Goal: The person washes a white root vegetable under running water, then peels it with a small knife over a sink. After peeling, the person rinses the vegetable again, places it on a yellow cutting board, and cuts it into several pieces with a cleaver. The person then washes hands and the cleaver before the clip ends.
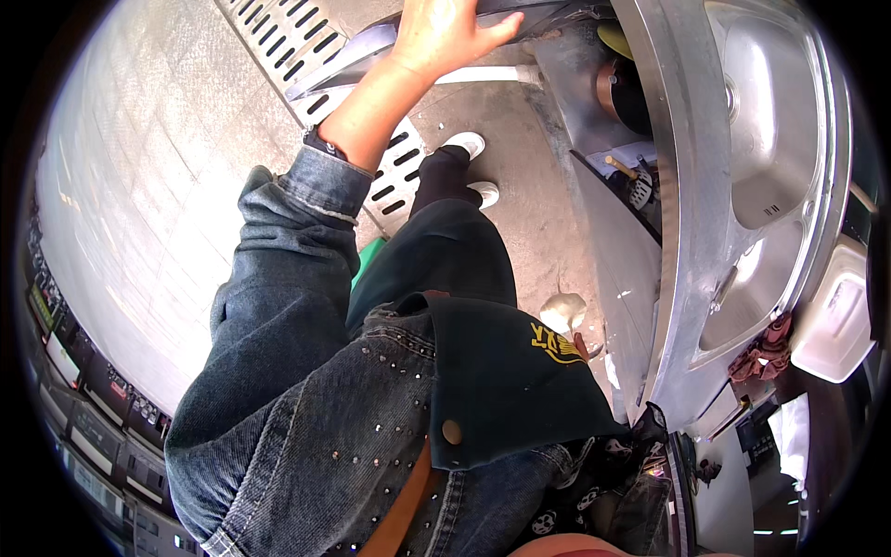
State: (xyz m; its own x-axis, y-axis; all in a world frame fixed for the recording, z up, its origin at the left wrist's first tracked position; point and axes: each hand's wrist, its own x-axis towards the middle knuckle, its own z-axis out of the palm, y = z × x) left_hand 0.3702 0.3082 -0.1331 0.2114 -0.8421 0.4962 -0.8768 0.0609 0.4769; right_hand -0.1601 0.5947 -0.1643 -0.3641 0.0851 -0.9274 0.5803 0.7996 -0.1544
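My left hand (445, 31) reaches far forward from a denim sleeve, with its thumb spread to the right. The top edge of the picture cuts off its fingers, so their hold is hidden. Beneath the hand is an open metal cabinet door (348, 61); whether they touch cannot be told. A white pipe (480, 74) runs behind the wrist. My right hand is out of view. On my right, a stainless steel double-bowl sink (769, 132) sits in a metal counter (686, 209). The cupboard under it stands open, showing a dark pot (616, 94) and a wooden-handled utensil (623, 167).
A slotted drain cover (390, 163) crosses the floor near my shoes (466, 144). A pale rounded object (564, 312) lies by the lower cabinet panel (619, 244). Beyond the sink are a white plastic basin (832, 313) and a crumpled reddish-brown cloth (762, 351).
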